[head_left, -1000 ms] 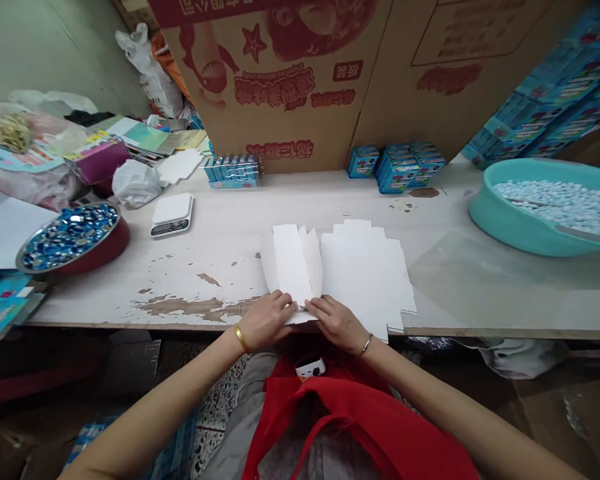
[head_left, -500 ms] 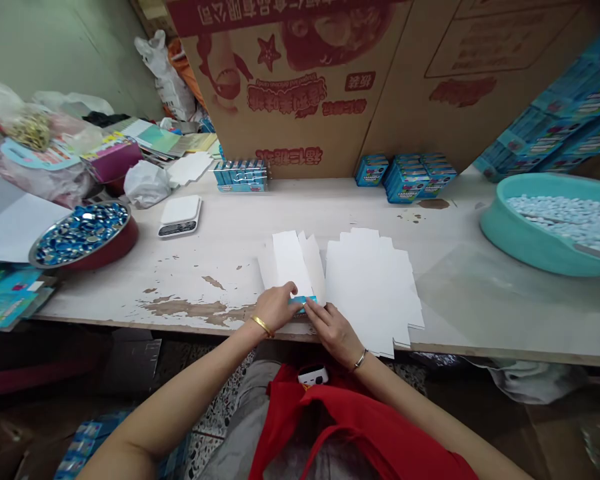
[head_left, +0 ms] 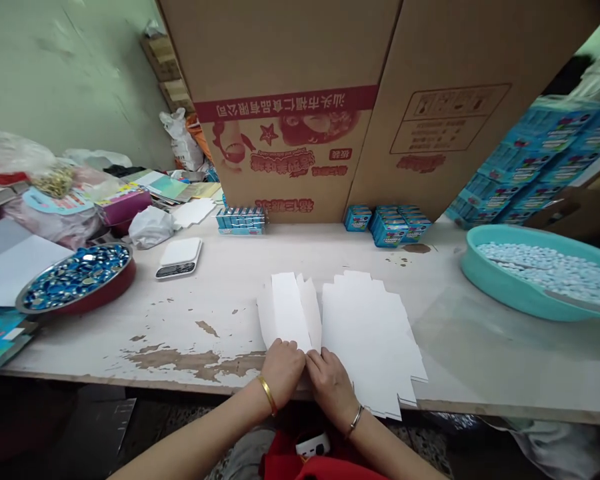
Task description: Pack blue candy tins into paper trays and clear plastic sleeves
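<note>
My left hand (head_left: 283, 373) and my right hand (head_left: 330, 385) meet at the near end of a folded white card blank (head_left: 285, 310), which lies on the table and seems held between them. The contact points are partly hidden by my fingers. To the right, a stack of flat die-cut white card blanks (head_left: 367, 337) lies next to my right hand, its near corner past the table edge. A gold bangle circles my left wrist, and a thin silver bracelet circles my right.
The chipped white table (head_left: 190, 320) carries a digital scale (head_left: 179, 259), a bowl of blue gems (head_left: 75, 279), small blue boxes (head_left: 390, 227), and a teal basin of white pieces (head_left: 540, 270). Large cardboard cartons (head_left: 280, 100) stand behind.
My hands have closed together over the near end of the folded card, and the teal strip seen there before is now hidden. The whole view has tilted, so the table sits lower in the picture.
</note>
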Motion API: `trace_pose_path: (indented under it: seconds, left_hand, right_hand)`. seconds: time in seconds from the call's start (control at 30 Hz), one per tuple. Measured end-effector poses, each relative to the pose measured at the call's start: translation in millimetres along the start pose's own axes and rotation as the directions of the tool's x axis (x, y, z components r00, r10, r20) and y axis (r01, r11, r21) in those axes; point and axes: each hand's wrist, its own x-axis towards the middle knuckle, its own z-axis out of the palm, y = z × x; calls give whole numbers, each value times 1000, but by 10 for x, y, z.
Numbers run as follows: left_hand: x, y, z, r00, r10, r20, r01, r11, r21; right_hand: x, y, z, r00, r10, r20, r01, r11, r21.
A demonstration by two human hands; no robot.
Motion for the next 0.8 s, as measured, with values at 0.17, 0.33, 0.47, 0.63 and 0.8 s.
trace_pose_path:
  seconds: [0.17,0.33,0.47,0.63,0.8]
  left_hand:
    - [26,-47,-129,993,16,114,-17,1000,1]
    - [74,-31,-169,993,-8,116,6,1000,17]
    - [275,-182,-172,989,-22,149,30,998,-53]
    - [484,-363,-225,931,-17,364,112,964,-240]
    - [461,-332,-287,916,-1,401,97,971,-219]
  right_hand:
    - [21,-53,-32,995,62,74,-59,997,-40]
    - [89,-60,-24,988,106,113,-96,991,-89]
    - [169,-30,23,976,150,159,-137,987,-89]
    - [67,-11,-21,985,133,111,-141,988,66]
    - [-88,-31,-159,977,118,-179,-57,948,312]
